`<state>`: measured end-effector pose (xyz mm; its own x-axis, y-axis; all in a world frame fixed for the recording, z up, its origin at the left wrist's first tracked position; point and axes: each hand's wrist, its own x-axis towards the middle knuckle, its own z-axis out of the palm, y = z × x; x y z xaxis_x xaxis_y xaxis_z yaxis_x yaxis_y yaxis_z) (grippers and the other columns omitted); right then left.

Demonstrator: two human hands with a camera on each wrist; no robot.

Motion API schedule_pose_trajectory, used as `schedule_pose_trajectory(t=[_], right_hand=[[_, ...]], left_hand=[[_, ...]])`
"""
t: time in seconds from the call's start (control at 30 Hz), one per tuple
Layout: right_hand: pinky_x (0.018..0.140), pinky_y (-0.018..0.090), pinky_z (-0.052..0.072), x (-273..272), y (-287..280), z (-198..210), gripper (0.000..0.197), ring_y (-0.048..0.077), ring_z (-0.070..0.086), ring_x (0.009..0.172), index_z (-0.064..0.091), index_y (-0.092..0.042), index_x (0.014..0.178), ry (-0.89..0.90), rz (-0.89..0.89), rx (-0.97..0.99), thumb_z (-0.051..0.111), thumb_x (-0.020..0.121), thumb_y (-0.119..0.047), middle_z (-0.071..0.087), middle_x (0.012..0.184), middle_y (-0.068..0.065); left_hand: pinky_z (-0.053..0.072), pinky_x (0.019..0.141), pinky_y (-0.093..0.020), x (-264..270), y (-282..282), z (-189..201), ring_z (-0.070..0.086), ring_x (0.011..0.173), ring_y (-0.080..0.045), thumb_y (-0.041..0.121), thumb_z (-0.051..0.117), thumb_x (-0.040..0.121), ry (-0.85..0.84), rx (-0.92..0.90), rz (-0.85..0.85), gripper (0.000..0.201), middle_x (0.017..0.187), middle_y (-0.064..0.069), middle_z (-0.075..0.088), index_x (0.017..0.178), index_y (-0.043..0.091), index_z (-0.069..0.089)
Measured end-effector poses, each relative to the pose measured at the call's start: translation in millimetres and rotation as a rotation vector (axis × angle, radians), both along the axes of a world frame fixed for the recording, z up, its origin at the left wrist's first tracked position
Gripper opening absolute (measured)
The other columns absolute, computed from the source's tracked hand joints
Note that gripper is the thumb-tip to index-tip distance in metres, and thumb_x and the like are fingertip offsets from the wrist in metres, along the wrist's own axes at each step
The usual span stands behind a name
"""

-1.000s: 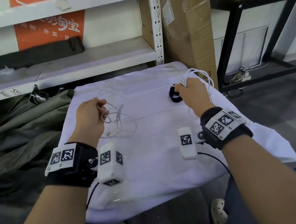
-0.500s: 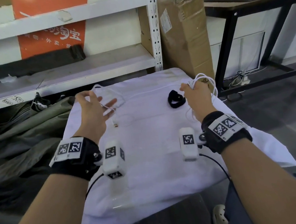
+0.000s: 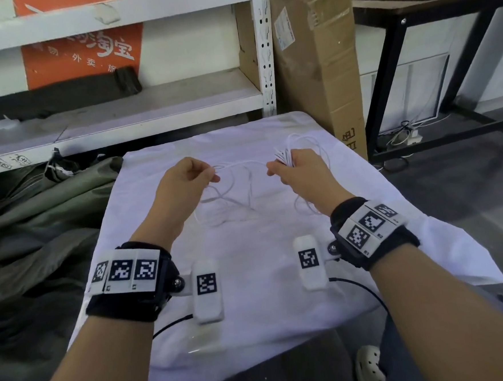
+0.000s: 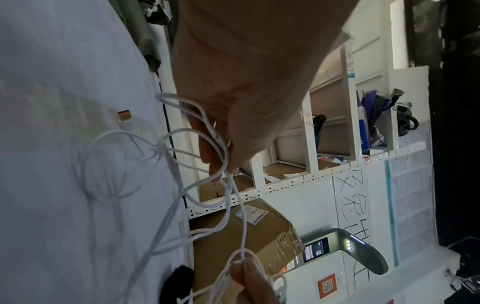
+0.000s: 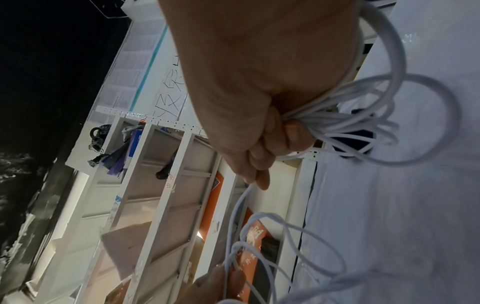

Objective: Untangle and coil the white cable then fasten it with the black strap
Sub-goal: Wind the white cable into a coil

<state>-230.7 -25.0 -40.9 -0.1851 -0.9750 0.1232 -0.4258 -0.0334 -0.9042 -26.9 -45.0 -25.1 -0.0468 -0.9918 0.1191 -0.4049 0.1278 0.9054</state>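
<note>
The white cable (image 3: 236, 166) runs between both hands above the white cloth (image 3: 250, 279); loose tangled loops (image 3: 230, 203) hang down onto it. My left hand (image 3: 212, 178) pinches a strand, and the left wrist view shows several loops (image 4: 221, 156) crossing its fingers. A gold-tipped plug (image 4: 124, 117) lies on the cloth. My right hand (image 3: 275, 167) grips a bundle of coiled turns (image 5: 337, 123), and its forefinger pinches the strand leading left. The black strap (image 5: 361, 142) lies on the cloth behind the coil, hidden by the right hand in the head view.
A tall cardboard box (image 3: 315, 61) stands behind the cloth's far right corner, with a white metal shelf (image 3: 119, 110) behind to the left. A black table frame (image 3: 385, 77) is at the right. A green tarp (image 3: 38, 220) is heaped at the left.
The left hand, open with spread fingers half a second ago, now pinches the cable. The right hand has moved left over the strap, so the hands are closer together.
</note>
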Motion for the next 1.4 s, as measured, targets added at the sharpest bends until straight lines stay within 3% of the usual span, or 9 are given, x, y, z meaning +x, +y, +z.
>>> schedule_pose_trajectory(t=[0.2, 0.33, 0.47, 0.57, 0.7, 0.97, 1.13, 1.3, 1.4], right_hand=[[0.042, 0.018, 0.023, 7, 5, 5, 0.028, 0.009, 0.026, 0.043, 0.068, 0.005, 0.088, -0.088, 0.083, -0.058, 0.060, 0.090, -0.022, 0.038, 0.055, 0.002], [0.050, 0.023, 0.035, 9, 7, 5, 0.021, 0.010, 0.043, 0.048, 0.068, -0.014, 0.072, 0.096, 0.186, -0.051, 0.063, 0.089, -0.026, 0.048, 0.055, 0.000], [0.054, 0.028, 0.031, 8, 6, -1, 0.034, 0.014, 0.036, 0.050, 0.057, -0.002, 0.067, 0.282, 0.225, 0.035, 0.066, 0.085, -0.029, 0.043, 0.056, 0.002], [0.051, 0.028, 0.020, 7, 7, 0, 0.047, 0.014, 0.025, 0.051, 0.029, -0.014, 0.059, 0.412, 0.193, 0.079, 0.065, 0.086, -0.029, 0.027, 0.057, 0.001], [0.048, 0.027, 0.016, 8, 11, 3, 0.049, 0.013, 0.023, 0.050, 0.024, -0.015, 0.059, 0.496, 0.154, 0.075, 0.061, 0.090, -0.027, 0.025, 0.057, 0.000], [0.053, 0.029, 0.028, 11, 4, 3, 0.035, 0.013, 0.034, 0.052, 0.050, 0.000, 0.071, 0.382, 0.112, -0.069, 0.057, 0.092, -0.028, 0.037, 0.056, 0.002], [0.051, 0.029, 0.025, 10, 1, -7, 0.044, 0.013, 0.030, 0.050, 0.032, -0.013, 0.057, 0.356, 0.115, 0.023, 0.059, 0.089, -0.023, 0.031, 0.055, 0.001], [0.057, 0.028, 0.034, -10, -13, -12, 0.031, 0.016, 0.039, 0.057, 0.046, -0.011, 0.064, -0.001, -0.161, 0.056, 0.053, 0.093, -0.021, 0.047, 0.069, 0.005], [0.039, 0.017, 0.029, -22, -18, -13, 0.023, 0.013, 0.032, 0.048, 0.049, -0.007, 0.077, -0.321, -0.260, 0.110, 0.047, 0.097, -0.019, 0.044, 0.064, 0.002]], left_hand=[[0.054, 0.079, -0.031, 1, 3, -3, 0.067, 0.085, -0.016, 0.008, 0.058, 0.091, 0.026, 0.053, -0.045, 0.005, 0.090, -0.003, 0.073, 0.093, 0.010, 0.062], [0.046, 0.072, -0.027, 1, 1, -6, 0.062, 0.075, -0.011, 0.004, 0.058, 0.087, -0.040, 0.002, 0.000, 0.014, 0.085, 0.004, 0.072, 0.084, 0.018, 0.062], [0.045, 0.061, -0.014, 3, -1, -4, 0.061, 0.060, 0.000, -0.004, 0.051, 0.091, 0.249, 0.116, 0.028, 0.017, 0.086, -0.004, 0.069, 0.088, 0.013, 0.056], [0.048, 0.073, -0.023, 7, -3, -2, 0.064, 0.065, -0.008, -0.002, 0.048, 0.094, 0.495, 0.254, 0.058, 0.018, 0.085, -0.006, 0.068, 0.087, 0.013, 0.052], [0.049, 0.072, -0.024, 5, -1, 1, 0.065, 0.071, -0.014, -0.005, 0.042, 0.096, 0.597, 0.293, 0.048, 0.021, 0.083, -0.007, 0.071, 0.087, 0.012, 0.050], [0.054, 0.058, -0.020, -6, 2, -1, 0.068, 0.066, -0.015, -0.006, 0.046, 0.094, 0.657, 0.353, -0.052, 0.016, 0.094, -0.018, 0.071, 0.091, 0.010, 0.049], [0.056, 0.069, -0.022, -7, 0, -2, 0.069, 0.080, -0.018, -0.009, 0.051, 0.091, 0.711, 0.358, -0.077, 0.020, 0.103, -0.015, 0.070, 0.100, 0.009, 0.052], [0.055, 0.063, -0.019, -2, -2, -4, 0.063, 0.081, -0.018, -0.012, 0.044, 0.093, 0.845, 0.281, 0.089, 0.023, 0.099, -0.012, 0.065, 0.089, 0.009, 0.052], [0.053, 0.056, -0.016, 0, -4, -4, 0.060, 0.075, -0.019, -0.011, 0.041, 0.094, 0.850, 0.249, 0.158, 0.024, 0.093, -0.012, 0.061, 0.087, 0.009, 0.051]])
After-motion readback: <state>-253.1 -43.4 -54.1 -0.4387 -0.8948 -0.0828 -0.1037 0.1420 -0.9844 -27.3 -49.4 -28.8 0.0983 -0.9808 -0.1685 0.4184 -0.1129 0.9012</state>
